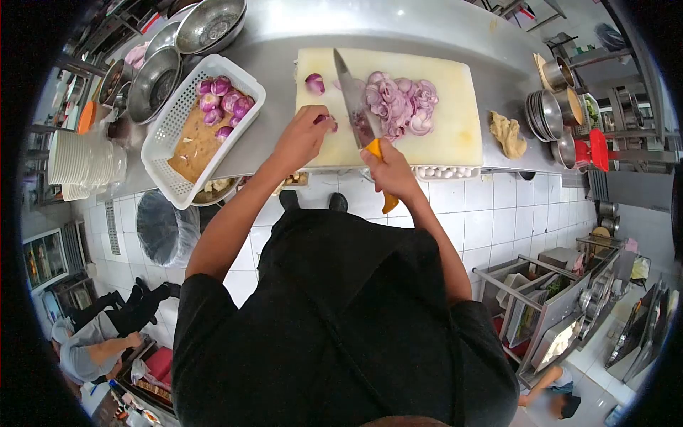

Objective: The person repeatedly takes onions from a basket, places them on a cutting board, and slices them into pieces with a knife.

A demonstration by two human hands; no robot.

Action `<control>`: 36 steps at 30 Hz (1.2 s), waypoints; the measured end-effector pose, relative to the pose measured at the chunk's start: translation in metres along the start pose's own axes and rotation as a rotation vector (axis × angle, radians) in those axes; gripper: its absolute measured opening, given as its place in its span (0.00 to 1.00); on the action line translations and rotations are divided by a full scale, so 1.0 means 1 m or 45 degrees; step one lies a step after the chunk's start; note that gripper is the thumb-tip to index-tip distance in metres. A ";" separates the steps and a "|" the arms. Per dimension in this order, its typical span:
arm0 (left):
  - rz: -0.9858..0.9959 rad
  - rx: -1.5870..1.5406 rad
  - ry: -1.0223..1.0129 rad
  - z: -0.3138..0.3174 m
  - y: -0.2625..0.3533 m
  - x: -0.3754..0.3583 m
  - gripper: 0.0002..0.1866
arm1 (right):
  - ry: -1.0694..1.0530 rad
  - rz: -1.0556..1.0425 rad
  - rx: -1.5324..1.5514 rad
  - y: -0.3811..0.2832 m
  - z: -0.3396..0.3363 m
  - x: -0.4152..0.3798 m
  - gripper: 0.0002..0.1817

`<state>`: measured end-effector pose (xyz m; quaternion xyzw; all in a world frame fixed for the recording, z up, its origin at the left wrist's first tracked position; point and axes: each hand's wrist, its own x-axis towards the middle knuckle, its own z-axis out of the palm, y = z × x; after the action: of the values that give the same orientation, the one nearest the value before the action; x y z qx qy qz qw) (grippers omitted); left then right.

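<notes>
My right hand [390,171] grips the orange-yellow handle of a kitchen knife [348,92]. The blade points away from me over the cream cutting board [452,146], its face smeared with onion bits. Just left of the blade, my left hand [302,135] is closed at the fingertips around a piece of red onion [325,119], mostly covered by the fingers. Another peeled red onion piece [314,84] lies near the board's upper left. Right of the blade spreads a heap of sliced red onion [402,103].
Left of the board, a white perforated basket [153,146] holds several peeled red onions [226,99]. Steel bowls [155,84] stand behind it. A lump of ginger [507,135] and stacked metal bowls [544,114] sit to the right. Other people are at both lower corners.
</notes>
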<state>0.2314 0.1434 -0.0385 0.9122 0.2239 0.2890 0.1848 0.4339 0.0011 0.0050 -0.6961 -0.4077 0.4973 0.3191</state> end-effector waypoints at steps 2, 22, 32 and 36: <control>-0.004 -0.033 0.052 -0.005 0.006 -0.007 0.13 | -0.032 0.022 -0.033 0.003 0.008 0.003 0.17; -0.302 -0.271 0.286 0.038 0.000 0.022 0.14 | 0.214 -0.165 -0.656 -0.015 -0.008 0.010 0.19; -0.433 -0.487 0.294 0.044 -0.002 0.031 0.11 | 0.084 -0.026 -0.738 -0.060 -0.008 0.002 0.18; -0.380 -0.388 0.313 0.047 -0.008 0.029 0.10 | 0.205 -0.193 -0.739 -0.021 0.011 0.038 0.18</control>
<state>0.2789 0.1557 -0.0652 0.7885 0.3309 0.3978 0.3324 0.4244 0.0451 0.0028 -0.7631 -0.5567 0.2781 0.1744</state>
